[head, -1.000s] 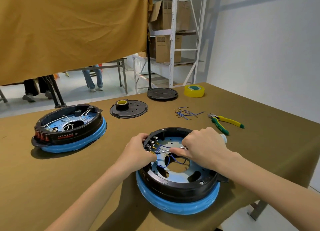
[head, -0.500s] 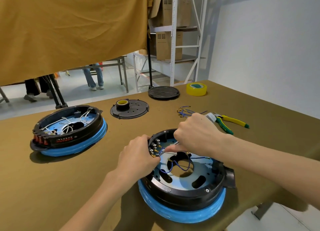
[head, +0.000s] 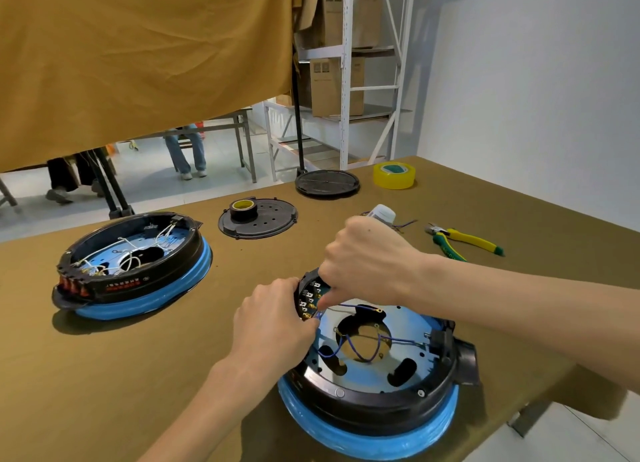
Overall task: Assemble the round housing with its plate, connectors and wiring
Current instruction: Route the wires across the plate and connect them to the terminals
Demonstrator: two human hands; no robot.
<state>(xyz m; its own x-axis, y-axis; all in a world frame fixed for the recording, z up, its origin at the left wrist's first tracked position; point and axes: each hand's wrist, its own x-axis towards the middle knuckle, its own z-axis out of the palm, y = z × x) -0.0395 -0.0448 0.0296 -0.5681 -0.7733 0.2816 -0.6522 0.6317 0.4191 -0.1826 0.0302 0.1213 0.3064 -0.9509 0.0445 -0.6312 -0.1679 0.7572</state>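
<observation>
Head view, left to right: at the far left of the brown-covered table (head: 104,375) sits a second round housing (head: 133,264), already strung with white wires, perhaps a finished pattern to copy. Behind and to its right lies a black perforated plate (head: 273,221) with a small tape roll (head: 242,209) standing on it, then a black round cover (head: 327,183) farther back.

The left hand (head: 273,323) wraps over the near-left rim of the round housing (head: 374,385), which sits at the table's near edge on its blue ring. Its fingers curl around the wall just beside the connectors (head: 309,302), apparently to steady the housing and guide a wire end. The right hand (head: 367,260) hovers over the same spot, fist closed round a white-handled tool (head: 381,214) whose working end is hidden, its thumb pointing down to the terminals, probably to seat a lead. Blue wiring (head: 356,349) loops across the central opening of the blue inner plate (head: 398,354).

Spare wires (head: 403,223) lie just behind the right hand. Right of them rest yellow-and-green cutters (head: 464,241), within easy reach, and a yellow tape roll (head: 394,175) stands farther back.
</observation>
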